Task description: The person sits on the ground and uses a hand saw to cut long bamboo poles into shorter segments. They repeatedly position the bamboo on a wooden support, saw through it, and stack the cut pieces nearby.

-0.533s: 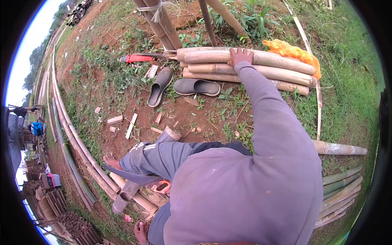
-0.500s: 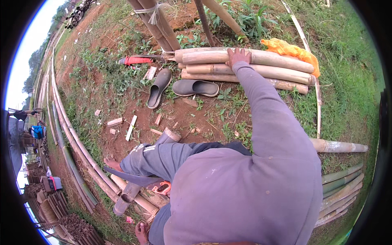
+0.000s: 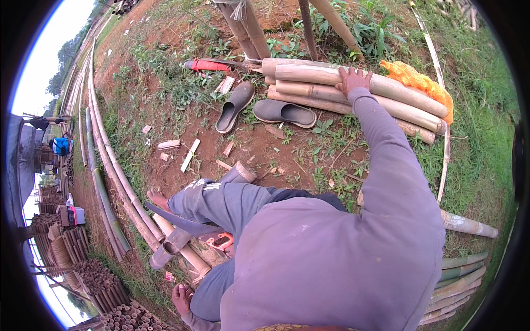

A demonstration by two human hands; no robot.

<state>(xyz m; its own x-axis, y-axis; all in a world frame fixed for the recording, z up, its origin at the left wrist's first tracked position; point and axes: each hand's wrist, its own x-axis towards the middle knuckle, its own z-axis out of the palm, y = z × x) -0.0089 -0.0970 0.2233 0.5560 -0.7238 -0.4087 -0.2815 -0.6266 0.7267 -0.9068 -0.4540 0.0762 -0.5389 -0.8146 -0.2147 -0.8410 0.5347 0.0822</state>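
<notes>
Over a short stack of cut bamboo poles (image 3: 406,92), my right hand (image 3: 353,81) lies palm down, fingers spread across the upper poles. The right arm is stretched far forward. At the lower left, my left hand (image 3: 181,298) rests beside my bent knee with its fingers curled; nothing shows in them. Near that knee is a handsaw with an orange handle (image 3: 223,241) and a dark blade (image 3: 179,220). It lies across bamboo pieces (image 3: 185,251) by my leg. My bare foot (image 3: 158,198) shows past the blade.
Two dark clogs (image 3: 236,106) (image 3: 284,113) sit left of the stack. Behind them lies a red-wrapped tool (image 3: 207,65). An orange net sack (image 3: 422,83) touches the stack's right end. Long bamboo poles (image 3: 118,185) run along the left; more bamboo (image 3: 455,284) lies at lower right.
The view has shifted, so the scene sits farther right and lower. My right hand keeps its place on the bamboo stack. My left hand shows slightly more, beside the knee.
</notes>
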